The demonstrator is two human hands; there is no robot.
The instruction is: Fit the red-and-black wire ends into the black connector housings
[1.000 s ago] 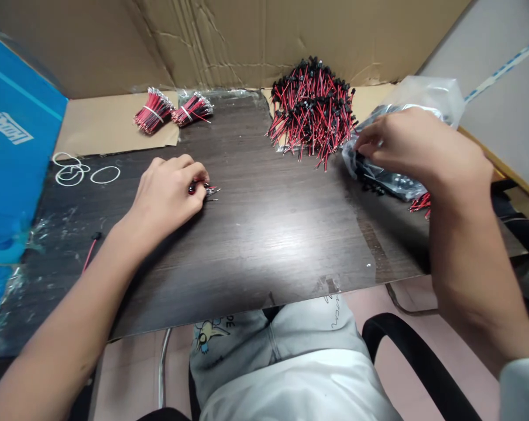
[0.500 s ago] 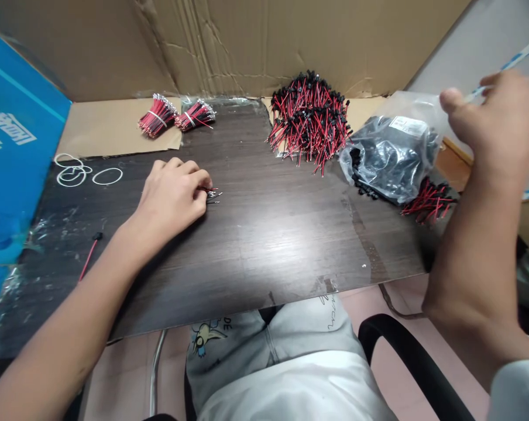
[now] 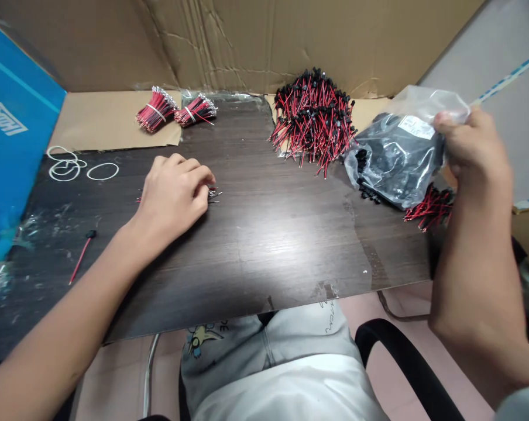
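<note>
My left hand rests on the dark wooden board, fingers curled shut over a small bunch of red and black wires whose metal tips stick out to the right. My right hand is at the right, closed on the top edge of a clear plastic bag filled with small black parts. A big loose pile of red and black wires lies just left of the bag. More such wires poke out below the bag.
Two wire bundles tied with white bands lie at the back left. White rubber bands and a single red wire lie on the left. A blue box stands left, a cardboard wall behind, a chair armrest below.
My right hand left the bag, rose up to the right, then came back down and took hold of the bag's upper edge. My left hand stayed on the small wire bunch.
</note>
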